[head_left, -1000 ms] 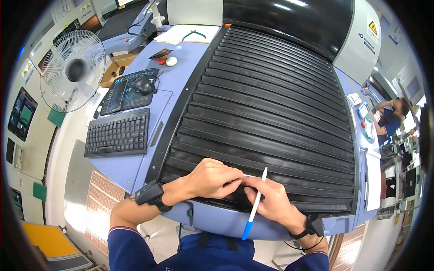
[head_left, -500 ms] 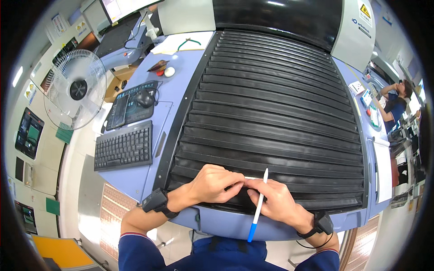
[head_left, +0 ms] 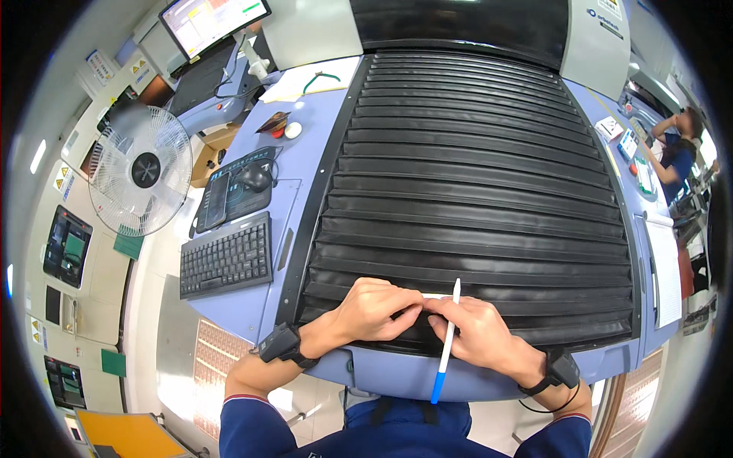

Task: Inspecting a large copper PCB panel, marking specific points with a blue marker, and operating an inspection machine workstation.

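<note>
My left hand (head_left: 376,309) and my right hand (head_left: 475,328) meet at the near edge of a black ribbed bellows cover (head_left: 481,168) on a blue-grey machine. Between their fingertips they pinch a small pale strip (head_left: 435,296) lying on a rib. A white pen with a blue end (head_left: 447,343) also sits in my right hand, its tip pointing away from me and its blue end hanging over the machine's front edge. Both wrists carry black bands.
Left of the cover on the blue-grey surface are a black keyboard (head_left: 227,256), a mouse (head_left: 254,177) on a dark pad, and green-handled pliers (head_left: 324,79). A white fan (head_left: 141,172) stands further left. A monitor (head_left: 212,21) is at the back. Another person (head_left: 679,153) works at far right.
The view has shifted slightly. My hands stay together at the cover's near edge, fingertips now closer on the pale strip; the pen remains in my right hand.
</note>
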`<state>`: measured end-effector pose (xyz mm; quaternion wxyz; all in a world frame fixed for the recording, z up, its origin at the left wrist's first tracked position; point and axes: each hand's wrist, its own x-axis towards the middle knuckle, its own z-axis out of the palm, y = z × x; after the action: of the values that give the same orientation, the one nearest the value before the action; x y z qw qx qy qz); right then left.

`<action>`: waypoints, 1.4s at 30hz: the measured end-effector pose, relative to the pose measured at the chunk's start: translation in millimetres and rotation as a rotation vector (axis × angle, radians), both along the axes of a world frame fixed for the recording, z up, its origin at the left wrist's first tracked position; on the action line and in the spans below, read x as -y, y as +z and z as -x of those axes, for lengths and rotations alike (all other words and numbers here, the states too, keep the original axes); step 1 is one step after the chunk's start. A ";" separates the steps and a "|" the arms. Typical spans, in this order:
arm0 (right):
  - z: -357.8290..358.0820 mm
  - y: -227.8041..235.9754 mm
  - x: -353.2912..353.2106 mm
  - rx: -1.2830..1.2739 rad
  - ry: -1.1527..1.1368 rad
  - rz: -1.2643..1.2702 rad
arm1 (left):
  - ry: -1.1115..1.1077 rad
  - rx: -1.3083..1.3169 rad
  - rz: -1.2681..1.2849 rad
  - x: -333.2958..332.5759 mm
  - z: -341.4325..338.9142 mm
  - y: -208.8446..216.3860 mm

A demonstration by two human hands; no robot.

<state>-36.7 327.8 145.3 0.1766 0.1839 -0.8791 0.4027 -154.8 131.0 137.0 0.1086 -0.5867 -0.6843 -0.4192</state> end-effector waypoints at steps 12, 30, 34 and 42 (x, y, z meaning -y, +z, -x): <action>-3.3 4.7 3.5 0.089 -0.007 -0.013 | 0.025 0.011 -0.004 1.6 -2.5 4.7; -2.3 3.1 1.0 0.078 0.013 -0.019 | 0.014 0.013 -0.002 0.7 0.1 3.4; -2.1 1.3 1.2 0.057 0.019 -0.008 | 0.011 0.009 -0.002 1.0 -0.6 6.1; -3.4 2.6 -0.2 0.063 0.008 -0.044 | 0.022 0.004 -0.027 -0.3 0.3 3.7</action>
<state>-33.3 328.0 147.9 0.1432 0.1787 -0.8921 0.3895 -155.0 131.4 140.7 0.1197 -0.5767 -0.6853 -0.4284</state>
